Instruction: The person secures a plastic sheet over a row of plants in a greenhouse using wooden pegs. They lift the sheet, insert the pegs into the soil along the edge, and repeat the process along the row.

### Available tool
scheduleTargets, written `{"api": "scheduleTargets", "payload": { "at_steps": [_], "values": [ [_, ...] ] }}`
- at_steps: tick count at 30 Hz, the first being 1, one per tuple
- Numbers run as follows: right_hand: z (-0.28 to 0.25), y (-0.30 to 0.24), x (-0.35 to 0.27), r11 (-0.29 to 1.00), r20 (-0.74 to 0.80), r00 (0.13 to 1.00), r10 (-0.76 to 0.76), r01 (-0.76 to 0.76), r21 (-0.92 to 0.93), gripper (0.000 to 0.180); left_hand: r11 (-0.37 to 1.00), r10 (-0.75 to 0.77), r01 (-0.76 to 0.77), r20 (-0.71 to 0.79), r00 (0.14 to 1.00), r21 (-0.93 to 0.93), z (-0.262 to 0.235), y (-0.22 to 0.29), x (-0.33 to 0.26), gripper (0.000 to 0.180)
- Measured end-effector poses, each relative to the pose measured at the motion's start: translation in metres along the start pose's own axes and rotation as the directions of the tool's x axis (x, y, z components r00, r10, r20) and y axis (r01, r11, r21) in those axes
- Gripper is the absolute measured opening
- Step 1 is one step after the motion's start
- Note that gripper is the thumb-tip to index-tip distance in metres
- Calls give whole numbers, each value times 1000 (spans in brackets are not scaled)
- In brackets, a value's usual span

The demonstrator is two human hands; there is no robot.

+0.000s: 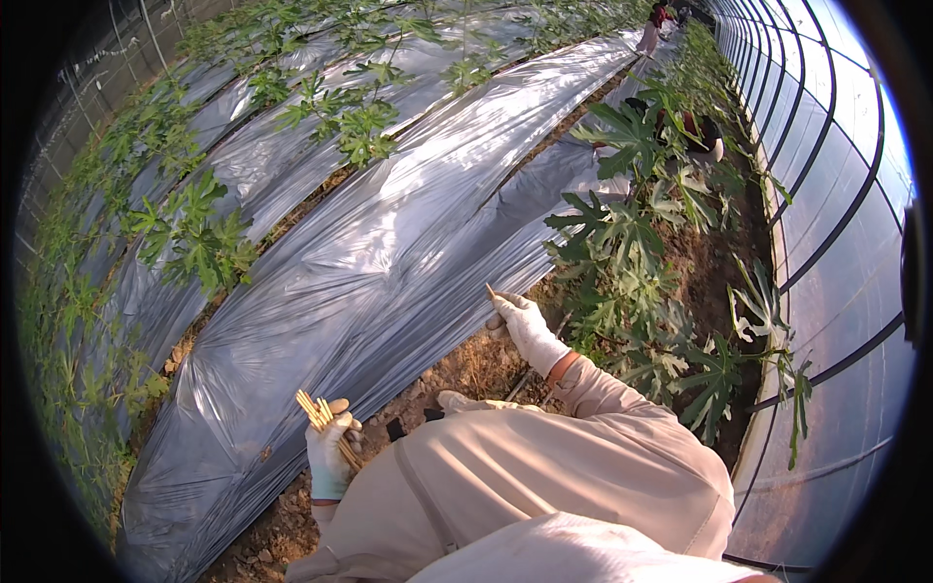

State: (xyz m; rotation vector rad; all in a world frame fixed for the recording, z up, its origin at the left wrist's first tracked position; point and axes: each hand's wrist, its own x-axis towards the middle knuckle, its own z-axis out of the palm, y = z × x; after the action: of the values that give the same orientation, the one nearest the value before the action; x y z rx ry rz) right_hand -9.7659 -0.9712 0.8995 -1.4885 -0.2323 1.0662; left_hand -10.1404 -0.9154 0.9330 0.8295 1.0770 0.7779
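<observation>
My left hand [328,455], in a pale glove, is closed around a bundle of several thin wooden sticks [317,412] whose ends fan out above the fingers. My right hand [525,326], gloved in white, reaches forward over the near edge of the silvery plastic film [389,262]. One short stick [491,291] is pinched between its thumb and fingers, tip pointing up and left. The rest of that stick is hidden by the hand. Beneath the right hand, the film meets a strip of bare brown soil [476,367].
Lobed leafy plants [627,243] crowd close on my right, beside the curved clear greenhouse wall [826,262] with dark hoops. More plants [199,233] grow between film-covered rows on the left. One person [657,27] is at the far end; another [705,136] is partly hidden by leaves.
</observation>
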Motion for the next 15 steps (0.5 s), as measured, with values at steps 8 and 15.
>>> {"api": "scheduleTargets", "payload": {
  "at_steps": [8,15],
  "values": [
    [-150,-103,50,676,-605,740,-294,609,416,34,1000,-16,16,9,1000,24,0,4,4,32],
    [-168,-90,63,755,-483,838,-254,484,442,27,998,-50,49,26,998,26,-7,2,6,31]
  ]
}}
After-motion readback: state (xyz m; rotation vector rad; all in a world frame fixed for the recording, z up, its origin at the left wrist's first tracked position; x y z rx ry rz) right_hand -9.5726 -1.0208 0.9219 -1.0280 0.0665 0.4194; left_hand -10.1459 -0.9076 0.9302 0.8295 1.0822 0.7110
